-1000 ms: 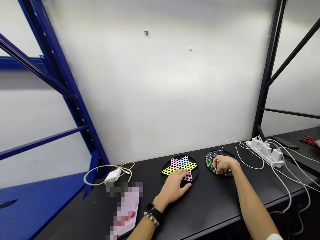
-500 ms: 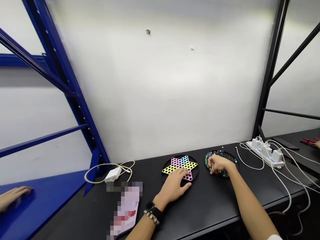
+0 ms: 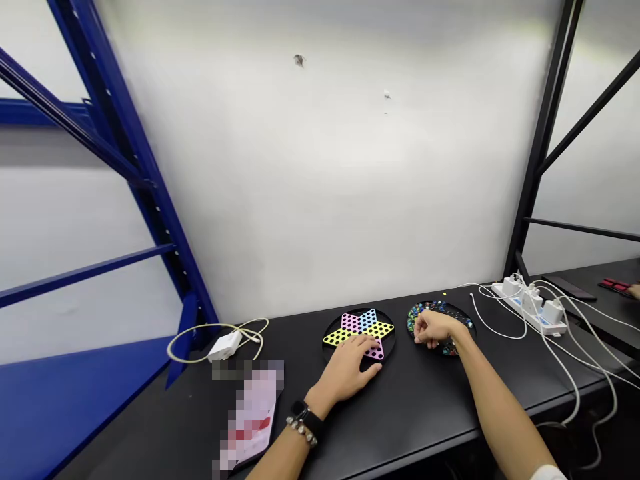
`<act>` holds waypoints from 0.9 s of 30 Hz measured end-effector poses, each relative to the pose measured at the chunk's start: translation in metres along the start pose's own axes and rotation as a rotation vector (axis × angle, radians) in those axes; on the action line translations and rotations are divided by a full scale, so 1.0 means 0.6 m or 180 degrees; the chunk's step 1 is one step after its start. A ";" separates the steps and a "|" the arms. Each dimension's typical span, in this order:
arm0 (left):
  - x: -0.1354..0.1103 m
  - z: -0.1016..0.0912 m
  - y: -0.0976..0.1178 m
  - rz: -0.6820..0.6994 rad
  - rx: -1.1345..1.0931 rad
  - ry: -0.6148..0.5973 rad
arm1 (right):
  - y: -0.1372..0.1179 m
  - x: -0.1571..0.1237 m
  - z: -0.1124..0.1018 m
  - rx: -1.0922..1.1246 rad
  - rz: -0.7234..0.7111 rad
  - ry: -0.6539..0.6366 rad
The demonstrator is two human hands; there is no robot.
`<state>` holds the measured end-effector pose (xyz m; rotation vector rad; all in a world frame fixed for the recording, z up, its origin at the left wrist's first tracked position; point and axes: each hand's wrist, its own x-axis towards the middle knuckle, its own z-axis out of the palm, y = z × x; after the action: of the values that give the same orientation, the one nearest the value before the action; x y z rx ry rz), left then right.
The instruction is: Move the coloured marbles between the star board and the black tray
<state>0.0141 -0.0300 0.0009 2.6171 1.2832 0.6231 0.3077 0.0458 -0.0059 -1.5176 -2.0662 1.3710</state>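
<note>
A star-shaped Chinese checkers board (image 3: 380,329) with yellow, pink and blue points and rows of holes sits in a round black tray. My left hand (image 3: 347,370) lies over its front part, fingers spread and thumb out to the side, covering some holes. To the right, a second round black tray (image 3: 474,332) carries many small glass marbles (image 3: 418,309). Over the front left of that tray is my right hand (image 3: 433,326), fingertips pinched together. Whether a marble is between them is hidden.
A phone (image 3: 253,417) lies at the front left, behind it a white charger (image 3: 225,346) with a looped cable. At right stands a power strip (image 3: 545,327) with plugs and trailing white cables. A white wall and rack posts border the black table (image 3: 400,427).
My right hand has shifted slightly, its fingertips drawn closer together near the tray's left rim. My left hand stays on the board. Another person's hand at far left has gone out of view.
</note>
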 end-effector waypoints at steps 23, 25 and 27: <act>0.000 0.003 -0.005 -0.0063 0.0004 -0.0032 | 0.010 0.022 -0.031 0.1939 -0.0057 0.2165; 0.000 0.004 -0.005 -0.0058 0.0015 -0.0041 | 0.011 0.028 -0.019 0.0848 0.0117 0.2401; 0.000 0.004 -0.005 -0.0042 0.0019 -0.0029 | 0.012 0.032 -0.009 -0.0125 0.0311 0.2419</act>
<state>0.0132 -0.0281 -0.0020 2.6109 1.3006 0.6054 0.3078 0.0649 -0.0148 -1.7985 -1.5516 0.6101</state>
